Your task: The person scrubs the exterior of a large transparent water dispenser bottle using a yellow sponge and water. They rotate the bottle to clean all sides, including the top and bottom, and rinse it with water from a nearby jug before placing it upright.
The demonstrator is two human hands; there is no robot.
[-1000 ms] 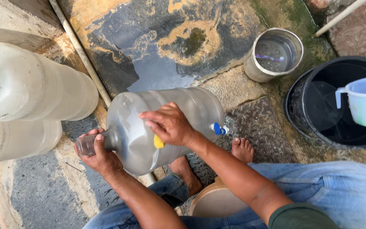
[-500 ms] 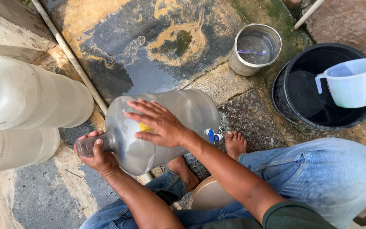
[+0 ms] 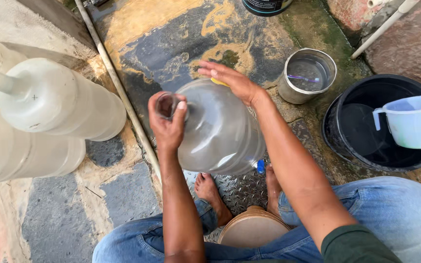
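Clear jug (image 3: pixel 220 129) tipped, neck gripped by left hand (image 3: pixel 167 122) — right hand (image 3: pixel 230 80) flat at 12 o'clock, fingers pressing yellow sponge (image 3: pixel 219 82) (scrubbing seemingly midway; rinse left).

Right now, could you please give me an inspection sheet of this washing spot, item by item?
Surface: wet, stained stone paving with a thin pipe across it.
Job's things: clear large water jug, tilted; yellow sponge under the right hand.
Clutter: two cloudy jugs lying at left; metal pot with water and a toothbrush; black bucket with a pale plastic pitcher in it; tan stool.
Grippers: left hand grips the jug's neck; right hand lies flat on the jug's side.
Cables: nothing seen.
Surroundings: concrete edge at upper left; bare feet and jeans below.
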